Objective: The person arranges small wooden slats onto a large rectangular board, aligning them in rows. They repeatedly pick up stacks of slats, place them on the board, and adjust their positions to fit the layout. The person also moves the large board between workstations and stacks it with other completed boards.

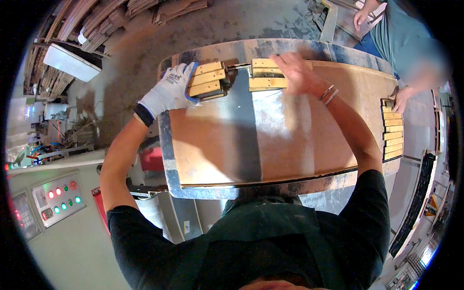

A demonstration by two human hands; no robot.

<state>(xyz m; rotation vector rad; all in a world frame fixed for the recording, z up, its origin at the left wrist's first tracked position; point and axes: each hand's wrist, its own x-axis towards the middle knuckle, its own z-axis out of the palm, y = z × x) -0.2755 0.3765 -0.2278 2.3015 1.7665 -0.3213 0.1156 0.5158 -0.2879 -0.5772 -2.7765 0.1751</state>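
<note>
My left hand [175, 87], in a pale work glove with blue edging, grips the left side of a block of light wooden slats [207, 79] with dark gaps and small dark dots. My bare right hand [296, 72], with bands at the wrist, is closed round the right end of a similar slat block [265, 83]. A thin dark strip [238, 66] spans the space between the blocks. Both are over the far part of a large brown board [290, 140], whose middle has a dark band. My right fingertips are partly blurred.
The board lies on a worn, rounded tabletop [168, 150]. At its right end, a co-worker's hand [400, 100] touches a dark-edged row of slats [392, 130]. A control panel [59, 198] with lit buttons stands at left; a white board [71, 63] and stacked wood lie beyond.
</note>
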